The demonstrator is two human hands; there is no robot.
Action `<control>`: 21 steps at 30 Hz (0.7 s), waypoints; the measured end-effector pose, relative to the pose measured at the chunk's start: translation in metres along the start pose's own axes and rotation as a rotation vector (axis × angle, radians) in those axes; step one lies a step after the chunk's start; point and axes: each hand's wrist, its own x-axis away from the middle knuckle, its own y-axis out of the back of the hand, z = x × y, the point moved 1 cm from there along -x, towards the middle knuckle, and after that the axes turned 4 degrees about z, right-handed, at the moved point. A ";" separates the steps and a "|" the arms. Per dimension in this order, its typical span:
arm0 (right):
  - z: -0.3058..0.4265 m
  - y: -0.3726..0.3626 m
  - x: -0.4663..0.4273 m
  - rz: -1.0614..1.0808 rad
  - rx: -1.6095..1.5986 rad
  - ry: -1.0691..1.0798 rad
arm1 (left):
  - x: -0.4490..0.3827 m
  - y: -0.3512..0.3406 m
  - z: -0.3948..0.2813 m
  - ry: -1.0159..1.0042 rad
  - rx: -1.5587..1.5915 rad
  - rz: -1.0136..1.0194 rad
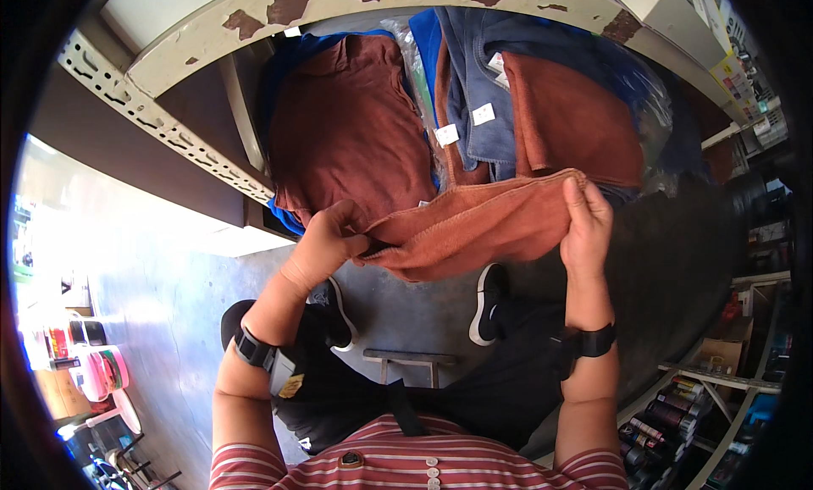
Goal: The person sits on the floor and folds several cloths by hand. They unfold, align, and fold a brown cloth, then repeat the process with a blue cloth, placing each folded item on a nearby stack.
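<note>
Between my hands stretches a rust-brown cloth (483,229) with stitched edges, held above the floor. My left hand (333,233) pinches its left end, where the fabric folds open on a dark gap. The right end is gripped by my right hand (584,223), thumb on top. Behind it, a stack of darker brown cloths (356,121) lies on the low shelf at left. Grey-blue cloths (473,90) with white tags lie to the right, and a folded brown cloth (571,118) rests on them.
A cream metal shelf beam (406,1) with chipped paint crosses above the cloths. A perforated upright (165,131) stands at left. Clear plastic wrap (654,102) covers cloths at right. Bottles (667,414) fill a rack at lower right. A pink container (105,372) stands far left.
</note>
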 end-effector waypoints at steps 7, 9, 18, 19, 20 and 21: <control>0.009 -0.011 0.000 0.042 0.003 0.016 | 0.002 -0.010 0.005 -0.055 -0.484 -0.099; 0.005 -0.013 -0.001 0.021 0.056 0.021 | 0.006 -0.005 0.014 -0.020 -0.297 -0.052; 0.012 -0.012 0.005 0.110 0.076 0.047 | 0.072 -0.006 -0.004 0.020 -0.083 0.151; 0.014 -0.015 0.006 0.123 0.100 0.070 | 0.077 0.000 0.002 0.074 0.010 0.155; 0.015 -0.016 0.007 0.160 0.121 0.059 | 0.081 0.006 0.006 0.129 0.103 0.159; 0.016 -0.019 0.010 0.203 0.139 0.045 | 0.086 0.008 0.008 0.187 0.199 0.155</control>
